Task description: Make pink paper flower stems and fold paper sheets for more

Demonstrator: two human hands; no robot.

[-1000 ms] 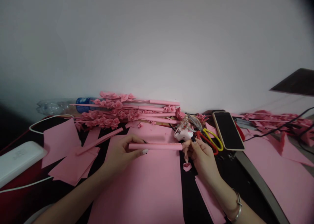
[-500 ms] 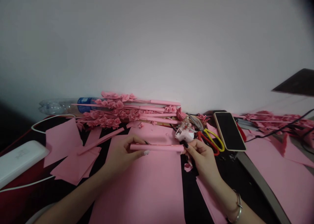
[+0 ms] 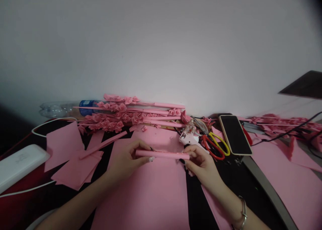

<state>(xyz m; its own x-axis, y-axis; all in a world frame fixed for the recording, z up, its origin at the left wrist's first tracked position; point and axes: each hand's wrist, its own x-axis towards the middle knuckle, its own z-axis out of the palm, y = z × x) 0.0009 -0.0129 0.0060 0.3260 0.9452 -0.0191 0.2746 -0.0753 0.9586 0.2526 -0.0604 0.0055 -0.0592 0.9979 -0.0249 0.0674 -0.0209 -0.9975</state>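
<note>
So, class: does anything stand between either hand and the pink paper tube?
Nothing visible does. The left hand pinches the paper tube near its left end, and the right hand pinches its right end. The glue gun lies beyond the right hand, not between hand and tube.

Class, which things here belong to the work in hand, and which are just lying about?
Likely belonging:
- rolled pink paper tube, held by the left hand and right hand
- large flat pink paper sheet beneath
- pink folded-paper flowers behind

Apparently just lying about:
- clear plastic bottle with blue label
- black-screened phone, pale-edged
- white rounded oblong device
</note>
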